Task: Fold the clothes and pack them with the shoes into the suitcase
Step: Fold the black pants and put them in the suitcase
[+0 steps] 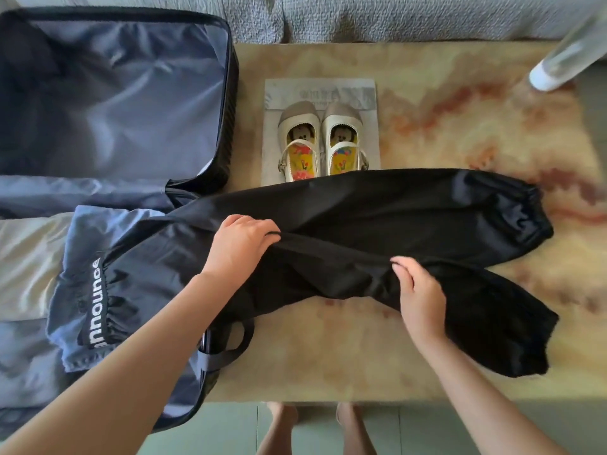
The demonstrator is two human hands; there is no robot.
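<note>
trousers (377,218) lay lengthwise left–right across counter (328,356), waistband over suitcase (115,93); both hands — left (241,246), right (417,290) — pinched mid-fabric, left nearer the waist.

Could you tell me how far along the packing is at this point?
Done: the suitcase lies open, a light garment already inside. In hand: the left hand and right hand grip the black trousers, still spread unfolded across the table. Left: folding them, and packing the shoes, which remain on the table.

Soft daylight, faint shadows, wide-angle edge warp.
</note>
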